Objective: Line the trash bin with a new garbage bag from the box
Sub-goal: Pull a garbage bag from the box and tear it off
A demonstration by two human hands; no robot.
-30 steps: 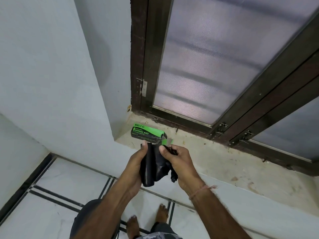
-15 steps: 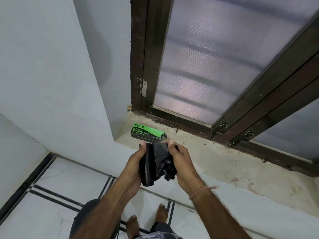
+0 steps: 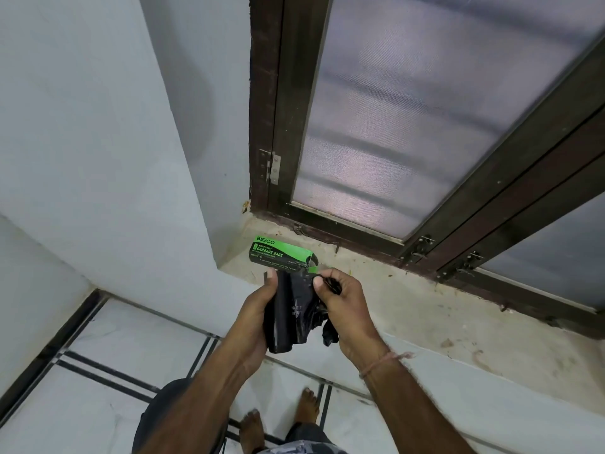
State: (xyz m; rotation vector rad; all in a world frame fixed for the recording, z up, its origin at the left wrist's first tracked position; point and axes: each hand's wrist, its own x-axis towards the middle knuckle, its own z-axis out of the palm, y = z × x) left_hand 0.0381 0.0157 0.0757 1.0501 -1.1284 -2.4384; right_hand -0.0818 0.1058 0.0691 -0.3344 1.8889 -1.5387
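A green and black garbage bag box (image 3: 281, 253) lies on the stone window ledge (image 3: 425, 309), its right end open. Just in front of it I hold a black roll of garbage bags (image 3: 288, 314) upright above the ledge's edge. My left hand (image 3: 253, 309) grips the roll from the left, thumb at its top. My right hand (image 3: 347, 306) pinches the loose black bag end at the roll's upper right. No trash bin shows in this view.
A dark-framed window (image 3: 425, 126) with frosted panes rises behind the ledge. White walls (image 3: 98, 142) stand to the left. Below me is white tiled floor (image 3: 98, 371) with dark lines, and my bare feet (image 3: 281, 421) at the bottom.
My right hand's fingers have shifted along the top of the roll, working the loose bag end. The roll and my left hand stay nearly in place.
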